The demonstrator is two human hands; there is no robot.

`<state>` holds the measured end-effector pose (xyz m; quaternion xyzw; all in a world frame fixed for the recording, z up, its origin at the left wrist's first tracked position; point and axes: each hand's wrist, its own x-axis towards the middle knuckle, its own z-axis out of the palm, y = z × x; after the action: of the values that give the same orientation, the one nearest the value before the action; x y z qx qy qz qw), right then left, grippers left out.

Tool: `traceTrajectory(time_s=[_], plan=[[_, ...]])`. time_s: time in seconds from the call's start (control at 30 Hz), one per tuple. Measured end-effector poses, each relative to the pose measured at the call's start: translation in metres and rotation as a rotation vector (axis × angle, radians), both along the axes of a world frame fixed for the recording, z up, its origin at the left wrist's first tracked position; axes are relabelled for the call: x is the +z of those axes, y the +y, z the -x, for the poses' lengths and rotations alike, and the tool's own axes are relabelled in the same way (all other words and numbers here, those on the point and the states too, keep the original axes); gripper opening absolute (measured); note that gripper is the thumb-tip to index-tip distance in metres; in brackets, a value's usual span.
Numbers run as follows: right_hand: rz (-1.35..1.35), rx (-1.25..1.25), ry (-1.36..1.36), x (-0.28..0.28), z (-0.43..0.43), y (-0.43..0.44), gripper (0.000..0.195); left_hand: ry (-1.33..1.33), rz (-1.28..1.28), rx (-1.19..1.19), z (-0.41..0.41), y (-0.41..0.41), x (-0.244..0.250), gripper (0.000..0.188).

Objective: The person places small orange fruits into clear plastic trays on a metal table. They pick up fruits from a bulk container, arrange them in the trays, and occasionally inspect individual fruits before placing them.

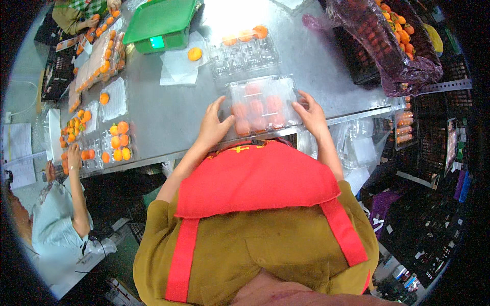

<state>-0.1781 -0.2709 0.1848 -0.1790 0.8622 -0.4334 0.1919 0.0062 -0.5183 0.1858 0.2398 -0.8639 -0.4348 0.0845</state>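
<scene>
A clear plastic clamshell box (264, 103) lies at the near edge of the metal table, its lid over several orange persimmons. My left hand (215, 121) is at the box's left side, thumb and fingers spread. At the right side my right hand (311, 113) rests its thumb by the box's edge, fingers apart. Whether either hand presses on the box cannot be told. Just beyond lies an open clear plastic tray (247, 55) with a few persimmons in its far row. One persimmon (195, 54) sits on a white sheet to its left.
A green scale (160, 23) stands at the back left. Filled persimmon packs (101, 61) are stacked beyond it. A co-worker's hand (74, 157) is among persimmons at far left; another person's arm shows at upper left. At right stands a crate lined with purple plastic (379, 57), holding persimmons.
</scene>
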Motion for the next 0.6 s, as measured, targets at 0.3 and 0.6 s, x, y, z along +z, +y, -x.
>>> traceTrajectory(time_s=[0.3, 0.6], plan=[[0.305, -0.039, -0.127, 0.013, 0.011, 0.0, 0.045, 0.037, -0.198, -0.023, 0.002, 0.017, -0.001, 0.064], [0.84, -0.074, -0.417, 0.047, 0.02, -0.012, 0.06, 0.141, -0.269, 0.019, 0.019, -0.028, 0.003, 0.054]])
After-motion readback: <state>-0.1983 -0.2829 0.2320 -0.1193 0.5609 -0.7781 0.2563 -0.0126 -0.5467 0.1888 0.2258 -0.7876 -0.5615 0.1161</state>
